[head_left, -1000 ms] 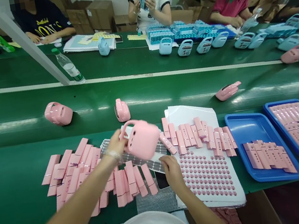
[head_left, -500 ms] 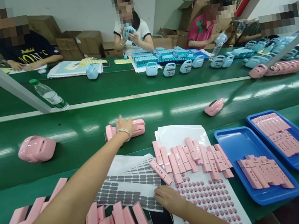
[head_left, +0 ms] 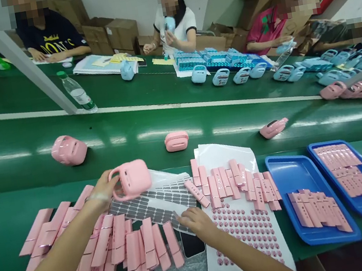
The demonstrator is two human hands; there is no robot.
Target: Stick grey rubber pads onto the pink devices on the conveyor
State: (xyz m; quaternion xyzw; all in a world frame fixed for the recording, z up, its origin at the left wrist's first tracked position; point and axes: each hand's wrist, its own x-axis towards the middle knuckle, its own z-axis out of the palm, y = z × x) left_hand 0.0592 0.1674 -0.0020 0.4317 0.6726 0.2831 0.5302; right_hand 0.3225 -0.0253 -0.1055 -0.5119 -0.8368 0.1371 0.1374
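My left hand (head_left: 105, 185) grips the handle of a pink plastic housing (head_left: 135, 178), holding it up over the near side of the bench. Below it lie overlapping sheets of grey oval stickers (head_left: 167, 198). Fingers stretched out, my right hand (head_left: 195, 223) hovers at or touches the right end of those sheets; contact cannot be made out. Just under it is a dark-screened phone (head_left: 193, 244). To its right lies a white sheet of round pink stickers (head_left: 249, 230), with several pink strips (head_left: 223, 181) on its upper part. More pink strips (head_left: 131, 250) are heaped at the lower left.
Pink housings (head_left: 69, 150) stand spaced along the green belt (head_left: 124, 126). Two blue trays (head_left: 277, 170) with pink strips are at right. A water bottle (head_left: 79, 94) stands by a slanted post (head_left: 26, 64). Across the belt, people handle light-blue housings (head_left: 199, 74).
My left hand has lifted one pink housing off the belt and brought it nearer; another stays behind on the belt. My right hand's fingers have spread. The view has shifted.
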